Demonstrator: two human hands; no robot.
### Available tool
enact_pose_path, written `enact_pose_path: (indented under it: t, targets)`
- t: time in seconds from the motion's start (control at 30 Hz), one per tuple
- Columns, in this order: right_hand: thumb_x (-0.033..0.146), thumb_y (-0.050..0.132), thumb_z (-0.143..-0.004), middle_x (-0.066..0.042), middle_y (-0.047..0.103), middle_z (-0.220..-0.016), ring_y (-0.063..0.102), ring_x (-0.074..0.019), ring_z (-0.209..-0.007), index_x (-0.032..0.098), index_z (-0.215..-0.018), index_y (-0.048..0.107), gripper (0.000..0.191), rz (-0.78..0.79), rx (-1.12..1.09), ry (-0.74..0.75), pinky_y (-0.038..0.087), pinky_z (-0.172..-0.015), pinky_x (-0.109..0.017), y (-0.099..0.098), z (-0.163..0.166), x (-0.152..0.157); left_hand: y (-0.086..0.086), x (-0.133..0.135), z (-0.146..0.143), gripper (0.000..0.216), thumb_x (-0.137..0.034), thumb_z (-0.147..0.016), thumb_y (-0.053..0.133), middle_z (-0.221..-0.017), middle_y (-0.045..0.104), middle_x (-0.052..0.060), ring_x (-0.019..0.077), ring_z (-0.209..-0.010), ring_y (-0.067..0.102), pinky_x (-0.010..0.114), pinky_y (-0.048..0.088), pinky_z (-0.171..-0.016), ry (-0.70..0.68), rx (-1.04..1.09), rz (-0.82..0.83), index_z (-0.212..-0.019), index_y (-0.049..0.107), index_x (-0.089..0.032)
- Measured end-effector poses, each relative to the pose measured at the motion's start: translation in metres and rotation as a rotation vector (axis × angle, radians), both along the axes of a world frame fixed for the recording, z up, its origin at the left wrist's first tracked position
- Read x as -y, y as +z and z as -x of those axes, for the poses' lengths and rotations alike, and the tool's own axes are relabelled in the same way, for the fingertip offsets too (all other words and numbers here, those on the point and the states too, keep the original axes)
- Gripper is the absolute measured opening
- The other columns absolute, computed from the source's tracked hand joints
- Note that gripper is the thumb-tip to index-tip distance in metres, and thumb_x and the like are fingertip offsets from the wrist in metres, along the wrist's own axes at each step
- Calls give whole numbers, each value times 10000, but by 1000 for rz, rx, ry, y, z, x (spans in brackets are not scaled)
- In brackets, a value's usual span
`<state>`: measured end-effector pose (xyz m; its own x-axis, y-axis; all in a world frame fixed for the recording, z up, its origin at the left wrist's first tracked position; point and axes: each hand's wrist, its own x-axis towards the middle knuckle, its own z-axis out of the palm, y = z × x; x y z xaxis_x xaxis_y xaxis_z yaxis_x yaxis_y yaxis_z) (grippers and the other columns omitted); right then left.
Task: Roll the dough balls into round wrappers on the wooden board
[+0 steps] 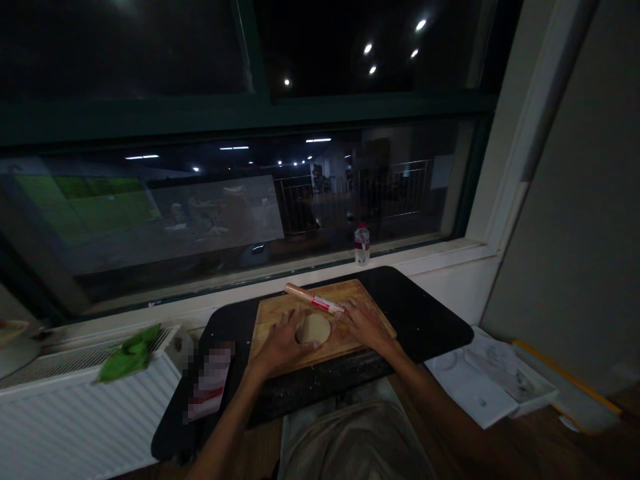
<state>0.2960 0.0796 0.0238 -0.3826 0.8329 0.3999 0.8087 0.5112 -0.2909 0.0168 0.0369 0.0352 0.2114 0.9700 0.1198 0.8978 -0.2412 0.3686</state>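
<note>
Spread left hand seemingly positions pale round dough; right hand, grip unclear, likely next needs tan red-labelled rod at 12 o'clock.

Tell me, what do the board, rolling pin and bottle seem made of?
Board: probably wood, matte, by its brown, mottled surface. Rolling pin: likely wood, smooth, from its plain tan end. Bottle: likely plastic, perhaps glass, glossy, since it looks see-through.

I have a flat, pale round of dough near the middle of the cutting board; my label-wrapped rolling pin slants inward from its far edge.
</note>
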Motion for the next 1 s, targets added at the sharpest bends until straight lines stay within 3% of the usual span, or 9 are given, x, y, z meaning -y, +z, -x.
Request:
enact_pose_path:
  t: [0.1, 0.27, 0.37, 0.47, 0.6, 0.77, 1.0]
  targets:
    - [393, 480, -1170, -109, 718, -1422, 649, -286, -1329, 261, -1499, 664, 399, -7, 13, -12, 446, -1155, -403, 1, 0, 3, -13, 11, -17, 1039, -767, -909, 643, -1654, 519, 254, 459, -1552, 463, 603, 406, -1220, 214, -87, -66, -1710, 371, -165]
    - [387, 483, -1174, -112, 719, -1423, 653, -295, -1328, 247, -1484, 674, 391, 0, 34, -6, 438, -1167, -419, 2, 0, 3, -19, 16, -43, 1046, -812, -899, 641, -1595, 562, 276, 478, -1514, 478, 592, 390, -1207, 293, -139, -104, -1671, 415, -143]
    - [396, 480, -1176, -104, 726, -1391, 671, -281, -1280, 248, -1469, 680, 384, 3, 41, -2, 455, -1136, -401, 1, 0, 1, -12, 11, -38, 922, -714, -932, 653, -1623, 556, 261, 461, -1519, 485, 590, 395, -1211, 237, -140, -89, -1643, 461, -159]
    - [399, 481, -1175, -106, 722, -1394, 667, -276, -1278, 249, -1465, 682, 384, -6, 48, -3, 453, -1134, -392, 1, 0, 1, -2, 5, -18, 801, -615, -948, 660, -1663, 555, 186, 403, -1544, 487, 546, 392, -1237, 85, -95, -58, -1629, 488, -230]
    - [399, 503, -1168, -101, 738, -1369, 671, -279, -1269, 262, -1456, 693, 371, -10, 43, -7, 462, -1125, -396, -2, -1, 0, 7, 2, 0, 846, -617, -906, 705, -1654, 564, 167, 372, -1544, 496, 497, 409, -1234, 41, -33, -23, -1627, 490, -230]
    - [357, 524, -1161, -117, 744, -1357, 691, -284, -1240, 238, -1459, 699, 365, -31, 23, 19, 485, -1105, -405, -5, -2, -4, 6, 4, -23, 846, -728, -928, 651, -1622, 577, 210, 409, -1504, 511, 526, 435, -1184, 113, -107, -41, -1564, 551, -180]
    - [389, 512, -1172, -113, 755, -1331, 700, -281, -1229, 251, -1435, 708, 356, -53, 28, 26, 497, -1069, -388, -6, -3, -2, 7, 1, -41, 827, -685, -941, 675, -1545, 653, 217, 405, -1454, 562, 513, 433, -1159, 114, -132, -59, -1573, 532, -171]
